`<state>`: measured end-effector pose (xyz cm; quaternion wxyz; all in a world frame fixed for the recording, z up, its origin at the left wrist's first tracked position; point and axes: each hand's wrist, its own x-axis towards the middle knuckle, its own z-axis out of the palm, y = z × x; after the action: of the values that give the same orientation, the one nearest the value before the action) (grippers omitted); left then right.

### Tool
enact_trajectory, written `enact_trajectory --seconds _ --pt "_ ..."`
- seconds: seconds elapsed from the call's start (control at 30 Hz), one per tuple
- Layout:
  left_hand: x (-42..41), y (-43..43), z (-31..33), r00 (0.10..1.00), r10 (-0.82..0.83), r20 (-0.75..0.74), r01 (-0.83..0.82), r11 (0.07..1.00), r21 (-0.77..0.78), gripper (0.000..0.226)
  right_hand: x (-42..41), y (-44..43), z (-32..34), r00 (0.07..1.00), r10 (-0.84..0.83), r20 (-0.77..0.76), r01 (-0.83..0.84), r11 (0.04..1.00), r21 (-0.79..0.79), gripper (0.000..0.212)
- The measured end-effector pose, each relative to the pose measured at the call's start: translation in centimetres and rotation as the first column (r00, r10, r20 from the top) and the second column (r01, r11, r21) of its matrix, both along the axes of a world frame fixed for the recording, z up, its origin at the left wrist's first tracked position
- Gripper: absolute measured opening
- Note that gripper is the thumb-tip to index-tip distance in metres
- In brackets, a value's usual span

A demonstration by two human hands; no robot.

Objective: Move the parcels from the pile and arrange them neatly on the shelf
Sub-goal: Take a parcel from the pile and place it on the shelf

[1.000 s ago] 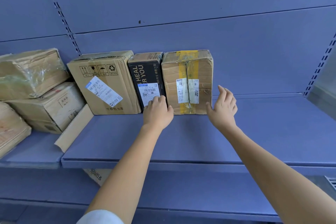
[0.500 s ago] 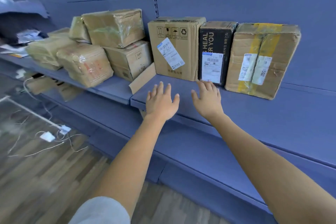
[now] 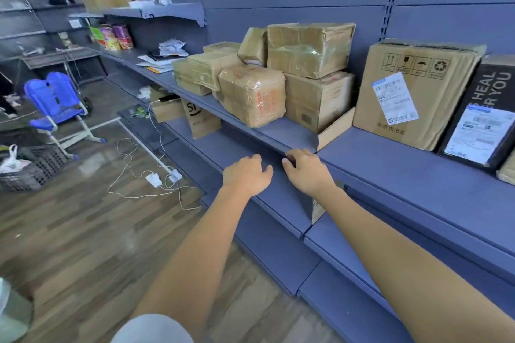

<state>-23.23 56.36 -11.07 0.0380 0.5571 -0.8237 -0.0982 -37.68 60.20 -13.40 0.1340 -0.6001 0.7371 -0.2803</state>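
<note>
Both of the person's hands are out in front of the blue shelf, and neither holds anything. The left hand hangs palm down with its fingers loosely curled, below the front lip of the shelf. The right hand is just beside it, fingers also loosely bent, the fingertips right at the shelf's front edge; I cannot tell whether they touch it

The pile of parcels sits on the left section of the shelf, above and beyond the hands: brown boxes stacked two high against the back wall, with a tape-wrapped parcel at the front, close to the edge. On the right section a big carton with a white label stands upright, leaning slightly, and a black box with its own label is pressed against its right side

To the left, white cables trail over the wooden floor, and a blue chair stands farther back
</note>
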Motion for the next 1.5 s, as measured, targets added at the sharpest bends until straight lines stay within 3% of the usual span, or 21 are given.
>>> enact_trajectory --seconds 0.1,0.27,0.67,0.93,1.13,1.33,1.5 --pt "4.4 -2.8 -0.5 0.993 0.006 0.114 -0.006 1.000 -0.004 0.040 4.2 -4.0 -0.6 0.995 0.103 -0.009 -0.100 0.979 0.179 0.034" --pt "10.4 -6.9 -0.4 0.965 0.041 0.260 -0.043 0.999 0.004 0.033 10.3 -9.1 -1.1 0.983 0.141 -0.116 -0.092 0.930 0.355 0.033" --pt "16.8 -17.4 -1.3 0.974 0.103 0.201 -0.110 0.994 0.022 0.028 16.3 -20.4 -1.1 0.971 0.215 -0.108 -0.162 0.915 0.371 0.031" --pt "17.3 -28.4 -0.9 0.977 0.111 0.181 -0.109 0.994 -0.019 0.029 17.0 -32.9 -1.6 0.963 0.266 -0.050 -0.231 0.904 0.360 0.035" --pt "16.4 -36.4 0.1 0.978 0.110 0.179 -0.109 0.994 -0.015 0.031 16.0 -40.5 -1.4 0.977 0.211 -0.018 -0.193 0.921 0.339 0.021" --pt "14.7 -42.0 -0.6 0.985 0.034 0.168 -0.037 0.999 0.016 0.033 14.2 -46.0 -3.1 0.988 0.152 0.009 -0.146 0.928 0.343 0.031" --pt "14.3 -46.5 -1.5 0.989 -0.055 0.134 0.052 0.998 0.023 0.032 14.5 -49.3 -3.7 0.993 0.099 -0.059 -0.071 0.928 0.366 0.026"
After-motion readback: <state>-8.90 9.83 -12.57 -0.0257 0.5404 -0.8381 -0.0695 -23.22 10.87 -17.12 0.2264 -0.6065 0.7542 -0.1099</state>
